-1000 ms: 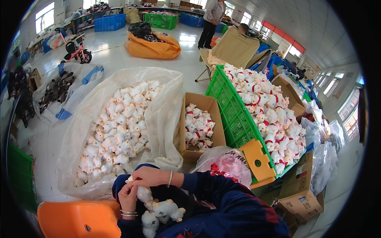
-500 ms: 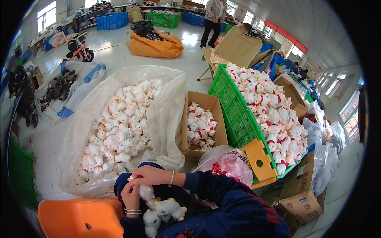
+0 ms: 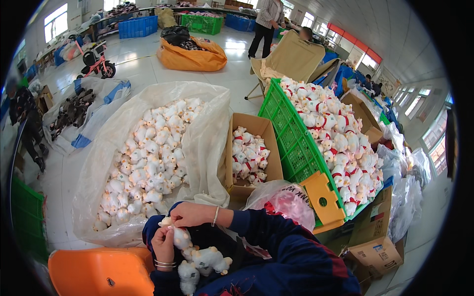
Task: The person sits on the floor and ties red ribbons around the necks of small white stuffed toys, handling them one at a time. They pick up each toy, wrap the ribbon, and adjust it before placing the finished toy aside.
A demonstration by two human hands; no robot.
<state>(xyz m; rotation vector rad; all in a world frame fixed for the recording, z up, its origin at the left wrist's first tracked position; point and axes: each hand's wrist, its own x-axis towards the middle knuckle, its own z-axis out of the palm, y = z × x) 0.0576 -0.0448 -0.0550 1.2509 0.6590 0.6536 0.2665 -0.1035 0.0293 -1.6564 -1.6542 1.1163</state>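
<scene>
Above my lap, a small white plush toy [image 3: 182, 239] is upright with its pale head toward my fingers. My left hand [image 3: 163, 245] is closed on its side near the neck, thumb and fingers pinched together. Across the toy's head reaches my right hand [image 3: 191, 215], its fingertips closed in a pinch at the neck, where a bit of red shows. What that pinch holds is too small to make out. More white plush toys [image 3: 209, 259] lie on my dark-clothed lap just below the held one.
Ahead stands a large clear plastic bag [image 3: 206, 148] full of plain white toys. Right of it are a cardboard box [image 3: 269, 153] and a tilted green crate [image 3: 289, 140] with red-scarfed toys. A pinkish plastic bag [image 3: 281, 202] sits nearby; an orange chair [image 3: 98, 271] is at lower left.
My right hand has shifted slightly right and away from my left fingers, uncovering the toy's head. The toys on my lap stay put. At far left, a person's legs have moved.
</scene>
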